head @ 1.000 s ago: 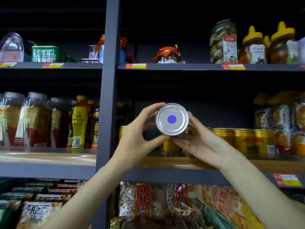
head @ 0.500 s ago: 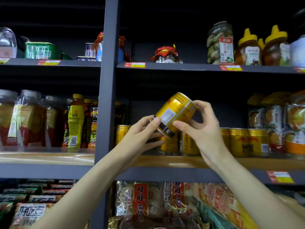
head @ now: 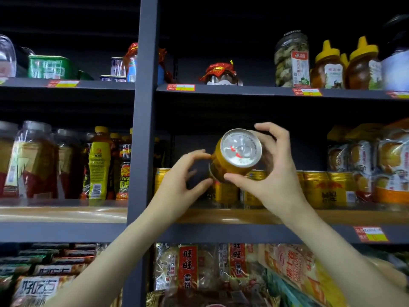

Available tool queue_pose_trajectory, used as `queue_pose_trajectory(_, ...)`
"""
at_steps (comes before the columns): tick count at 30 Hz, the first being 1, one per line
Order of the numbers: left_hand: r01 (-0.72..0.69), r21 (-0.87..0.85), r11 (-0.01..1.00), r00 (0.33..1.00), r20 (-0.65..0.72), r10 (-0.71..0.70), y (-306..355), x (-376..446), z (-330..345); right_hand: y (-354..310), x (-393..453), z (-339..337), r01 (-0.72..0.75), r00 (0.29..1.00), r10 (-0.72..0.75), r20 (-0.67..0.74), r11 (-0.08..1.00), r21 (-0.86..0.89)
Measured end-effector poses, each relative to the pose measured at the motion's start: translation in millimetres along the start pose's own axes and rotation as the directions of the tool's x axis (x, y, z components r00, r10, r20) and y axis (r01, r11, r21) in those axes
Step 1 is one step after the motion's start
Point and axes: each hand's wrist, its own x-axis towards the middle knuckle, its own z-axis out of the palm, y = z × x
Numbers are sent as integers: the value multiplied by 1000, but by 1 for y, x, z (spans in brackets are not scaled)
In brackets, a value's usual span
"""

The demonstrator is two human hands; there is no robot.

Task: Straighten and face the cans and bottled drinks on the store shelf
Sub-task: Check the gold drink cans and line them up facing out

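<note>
My right hand grips a gold drink can in the air in front of the middle shelf. The can lies tipped over, with its silver pull-tab lid facing me. Thumb and forefinger of my left hand touch the can's far, lower-left end. Behind and below it a row of upright gold cans stands on the wooden shelf board, partly hidden by my hands. To the left of the dark post, bottled drinks with yellow caps stand in a group.
Large plastic jars fill the left end of the middle shelf and bagged cakes the right end. Honey bottles and jars stand on the shelf above. Snack bags are packed below. Price tags hang on the shelf edges.
The can has been turned over in both hands: first its base faced me, then its label side, now its pull-tab lid. My left hand has slid to the can's far end.
</note>
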Motion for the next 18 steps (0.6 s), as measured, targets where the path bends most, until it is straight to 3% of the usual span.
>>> queue_pose_trajectory(3, -13, 78, 997, 999, -29, 15, -3, 1, -7, 1, 0, -1, 130, 991, -130, 9, 981, -143)
queue_pose_trajectory(8, -50, 92, 995, 999, 7, 50, -2, -4, -6, 1, -2, 2, 150, 989, -151, 7, 976, -155)
queue_pose_trajectory(10, -54, 79, 995, 998, 19, 52, -3, -4, -5, -1, -1, 3, 115, 993, -117, -10, 987, -116)
queue_pose_trajectory(12, -46, 44, 998, 998, 48, 44, -2, -6, -6, -6, 2, 3, -42, 998, 46, -50, 997, 70)
queue_pose_trajectory(13, -38, 9, 999, 997, 61, 38, -1, -7, -5, -9, 2, 4, -153, 983, 171, -68, 963, 220)
queue_pose_trajectory(15, -18, -84, 996, 998, 60, 23, 7, -10, -3, -8, 1, 8, -346, 904, 427, -38, 779, 524)
queue_pose_trajectory(18, -74, -152, 986, 996, -67, 64, 26, -14, 6, -6, -3, 16, -486, 768, 631, 114, 457, 745)
